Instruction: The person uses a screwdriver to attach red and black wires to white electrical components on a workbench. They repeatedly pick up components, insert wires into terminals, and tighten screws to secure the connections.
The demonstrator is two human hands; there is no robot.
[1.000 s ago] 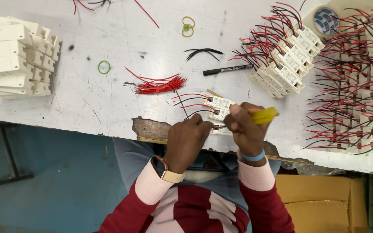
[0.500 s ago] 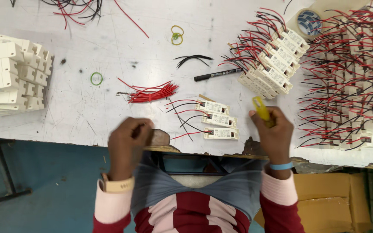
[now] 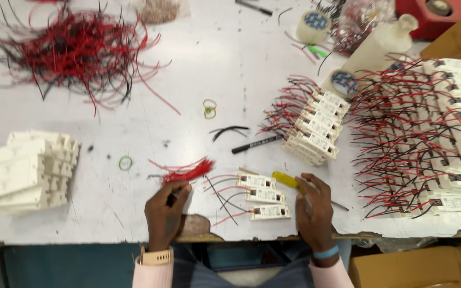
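My left hand (image 3: 165, 213) rests on the white table (image 3: 188, 69) with its fingertips pinching the near end of a small bundle of red wires (image 3: 187, 172). My right hand (image 3: 313, 210) grips a yellow-handled screwdriver (image 3: 285, 180) that points up and left. Between my hands lie three small white modules with red and black leads: one (image 3: 255, 181), one (image 3: 265, 196) and one (image 3: 269, 212), stacked in a column near the table's front edge.
A stack of plain white casings (image 3: 25, 170) sits at the left. A big tangle of red and black wires (image 3: 65, 48) lies far left. Wired modules are piled at centre right (image 3: 316, 130) and in rows at the right (image 3: 449, 133). A black pen (image 3: 257, 144), rubber bands (image 3: 126, 162), tape rolls (image 3: 316, 25).
My left hand has moved up from the table edge to the red wire bundle. My right hand with the screwdriver stays beside the three modules. The camera view has tilted further up the table.
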